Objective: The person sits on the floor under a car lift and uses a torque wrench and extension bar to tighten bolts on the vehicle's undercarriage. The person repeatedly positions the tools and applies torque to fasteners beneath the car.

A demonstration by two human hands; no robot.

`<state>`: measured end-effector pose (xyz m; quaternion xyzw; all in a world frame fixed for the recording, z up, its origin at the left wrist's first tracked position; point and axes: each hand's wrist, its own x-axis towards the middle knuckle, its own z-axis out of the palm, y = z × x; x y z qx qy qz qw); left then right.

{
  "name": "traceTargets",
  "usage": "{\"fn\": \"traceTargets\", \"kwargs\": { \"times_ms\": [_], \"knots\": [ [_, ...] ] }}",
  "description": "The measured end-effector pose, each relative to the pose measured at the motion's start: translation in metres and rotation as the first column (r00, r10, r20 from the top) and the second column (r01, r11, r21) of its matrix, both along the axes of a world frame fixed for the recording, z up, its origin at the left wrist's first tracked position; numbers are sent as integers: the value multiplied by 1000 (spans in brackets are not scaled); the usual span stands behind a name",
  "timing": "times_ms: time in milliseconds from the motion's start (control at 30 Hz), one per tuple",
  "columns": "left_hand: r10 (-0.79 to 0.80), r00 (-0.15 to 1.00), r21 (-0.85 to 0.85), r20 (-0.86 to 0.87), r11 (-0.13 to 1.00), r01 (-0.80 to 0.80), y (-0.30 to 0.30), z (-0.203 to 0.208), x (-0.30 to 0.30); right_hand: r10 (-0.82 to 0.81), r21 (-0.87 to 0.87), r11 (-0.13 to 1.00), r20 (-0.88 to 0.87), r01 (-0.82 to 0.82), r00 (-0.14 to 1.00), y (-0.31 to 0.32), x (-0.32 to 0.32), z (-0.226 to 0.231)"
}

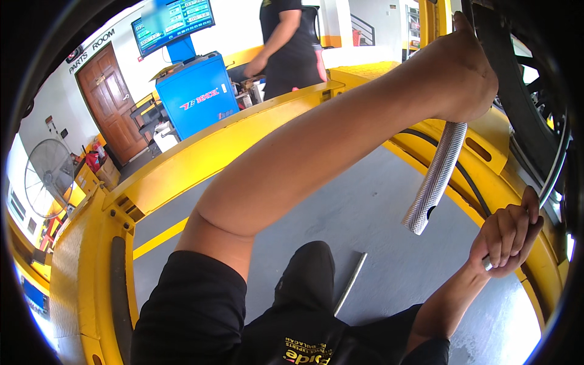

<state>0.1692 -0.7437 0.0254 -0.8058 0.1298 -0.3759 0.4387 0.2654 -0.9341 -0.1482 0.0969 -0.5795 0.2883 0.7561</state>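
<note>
My left arm reaches across to the upper right. My left hand (465,79) is closed round a thick silver bar with a knurled grip (435,179), whose lower end sticks out below my palm. The bar's upper part is hidden by my hand. Beside it at the far right is a black tyre (517,85) on a dark wheel. Lower down on the right, my right hand (506,237) is wrapped round a slim metal rod (487,263). One end of the rod shows under my fingers; a thin silver length (556,164) runs up past the tyre, seemingly the same rod.
Yellow lift frames (213,164) surround me on the left, front and right. A loose metal rod (351,284) lies on the grey floor by my leg. Behind the frame are a blue machine cabinet (198,97), a screen (173,24), a person (286,48) in black and a fan (50,176).
</note>
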Motion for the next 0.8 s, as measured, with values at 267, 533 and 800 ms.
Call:
{"fn": "traceTargets", "kwargs": {
  "times_ms": [267,533,800],
  "knots": [
    [-181,981,-219,-66,962,162,13,-5,11,-27,-15,1000,21,28,999,-1,6,-2],
    [-148,987,-318,-61,940,122,7,-2,11,-65,-19,998,-7,65,998,-3,7,-5],
    [-436,871,-718,225,530,451,17,-6,33,-395,-131,910,10,392,919,-10,12,-13]
  ]
}}
